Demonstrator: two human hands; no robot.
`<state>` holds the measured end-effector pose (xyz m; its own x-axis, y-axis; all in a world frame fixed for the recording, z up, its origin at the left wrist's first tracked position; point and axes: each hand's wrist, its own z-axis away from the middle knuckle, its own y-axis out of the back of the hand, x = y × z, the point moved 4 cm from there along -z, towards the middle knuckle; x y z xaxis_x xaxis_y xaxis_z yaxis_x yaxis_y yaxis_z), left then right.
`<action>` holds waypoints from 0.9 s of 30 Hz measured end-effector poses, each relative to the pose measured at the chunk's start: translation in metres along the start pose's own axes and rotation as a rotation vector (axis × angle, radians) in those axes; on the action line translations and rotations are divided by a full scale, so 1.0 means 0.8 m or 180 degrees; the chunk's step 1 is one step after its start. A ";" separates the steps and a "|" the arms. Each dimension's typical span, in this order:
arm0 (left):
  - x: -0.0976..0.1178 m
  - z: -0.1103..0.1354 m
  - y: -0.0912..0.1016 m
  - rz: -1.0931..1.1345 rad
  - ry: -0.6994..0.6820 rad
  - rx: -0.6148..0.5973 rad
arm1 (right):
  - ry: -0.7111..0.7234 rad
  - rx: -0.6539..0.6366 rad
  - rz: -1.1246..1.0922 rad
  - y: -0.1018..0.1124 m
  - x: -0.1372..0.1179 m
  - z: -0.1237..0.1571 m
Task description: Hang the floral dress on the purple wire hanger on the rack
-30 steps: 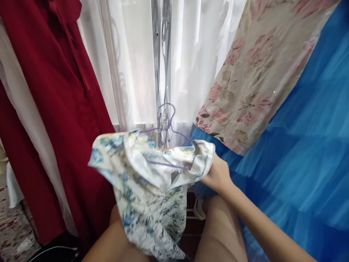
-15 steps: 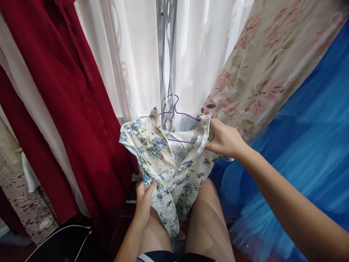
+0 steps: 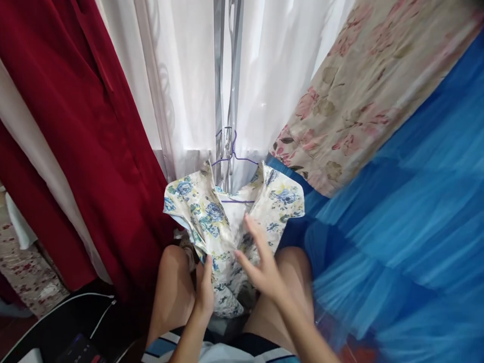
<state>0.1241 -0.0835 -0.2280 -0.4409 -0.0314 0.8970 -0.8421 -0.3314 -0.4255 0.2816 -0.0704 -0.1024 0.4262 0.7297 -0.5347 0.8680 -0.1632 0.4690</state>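
Note:
A white dress (image 3: pixel 214 217) with blue and yellow-green flowers hangs on a thin purple hanger (image 3: pixel 234 154) in front of me, its short sleeves spread to both sides. Its front neckline lies open in a V, and the lower part bunches up between my knees. My left hand (image 3: pixel 204 290) grips the dress at its left side, thumb on top and the other fingers hidden behind the cloth. Over the middle of the front, my right hand (image 3: pixel 262 262) has its fingers spread, the tips at or just above the bottom of the V; it holds nothing.
Dark red cloth (image 3: pixel 94 151) hangs on the left, white curtains (image 3: pixel 181 75) behind. A pink-flowered cloth (image 3: pixel 333 111) and a layered blue tulle skirt (image 3: pixel 397 227) hang at right. Grey metal bars (image 3: pixel 227 75) stand behind the hanger. A black round surface (image 3: pixel 68 322) holds a phone (image 3: pixel 83 350).
My right hand has let go of the right shoulder and collar and moved down to the middle of the front. The right side now lies spread out. My left hand keeps its hold.

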 end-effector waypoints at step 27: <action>-0.029 -0.057 0.088 -0.1571 -0.1237 0.0976 | -0.1647 0.0227 -0.1138 -0.019 0.036 0.067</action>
<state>0.0608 -0.0632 -0.2847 0.1619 -0.1246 0.9789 -0.7644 -0.6432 0.0445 0.2946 -0.0824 -0.1623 0.1594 0.3348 -0.9287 0.9868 -0.0256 0.1601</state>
